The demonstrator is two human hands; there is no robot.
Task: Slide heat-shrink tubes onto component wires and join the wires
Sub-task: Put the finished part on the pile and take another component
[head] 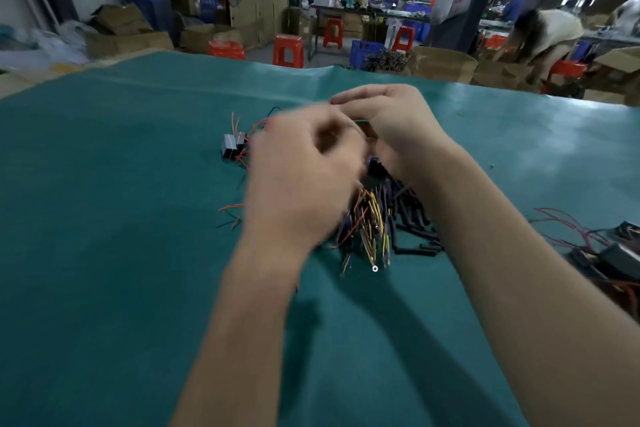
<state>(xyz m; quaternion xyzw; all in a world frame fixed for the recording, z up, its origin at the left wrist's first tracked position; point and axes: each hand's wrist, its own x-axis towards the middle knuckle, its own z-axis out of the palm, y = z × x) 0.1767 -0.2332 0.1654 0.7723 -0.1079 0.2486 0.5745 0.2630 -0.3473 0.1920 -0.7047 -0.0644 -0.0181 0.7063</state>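
Two bare forearms reach in from the bottom edge over a green mat (104, 253) and meet above its middle. Left hand (304, 177) is smeared by motion; its fingers are curled inward towards the right hand, but whether they pinch anything cannot be told. Right hand (398, 135) sits just beside it, the two touching or nearly so, with its fingers bent and drawn together over something dark in the palm — a thin green wire (362, 120) arcs out by the thumb side, yet the blur hides what exactly is clamped. Directly under the hands lies a bundle of wires (367, 229), yellow, purple and red, fanned towards the camera, one end carrying a small ring terminal (375, 268). Black tubes (415, 232) are heaped against the bundle's right side, partly beneath the right forearm. Left of the hands, two small block-shaped components (231, 146) with red leads stand on the mat, close together. More dark components with red leads (609, 250) lie at the right edge, well apart from the bundle. Beyond the mat's far edge — red stools (287, 50), cardboard boxes (128, 35), blue crates (367, 51), and a person (547, 35) bending over at the right.
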